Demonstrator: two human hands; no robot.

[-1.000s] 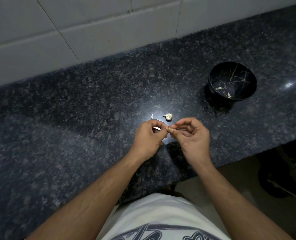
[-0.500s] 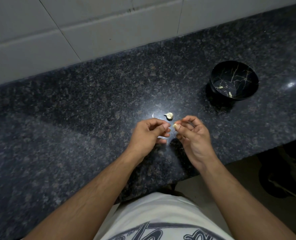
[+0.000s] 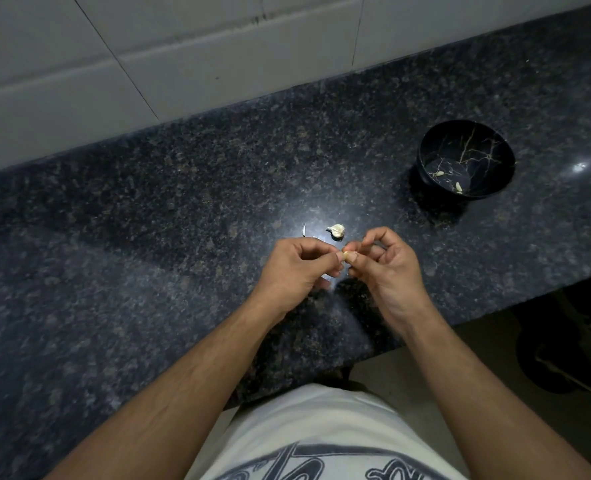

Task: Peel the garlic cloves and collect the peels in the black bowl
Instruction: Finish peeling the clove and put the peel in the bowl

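Hands rejoined since half-second ago: right hand (image 3: 387, 265) pinches garlic clove (image 3: 349, 255); left hand (image 3: 301, 268) picks its skin. Peeling underway; next, peel to black bowl (image 3: 425, 161).

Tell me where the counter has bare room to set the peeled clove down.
Widest bare patch: the counter left of the left hand, back to the tiled wall. Another lies between the hands and the black bowl. Crowded: just beyond the fingertips, where a garlic piece and a peel sliver lie.
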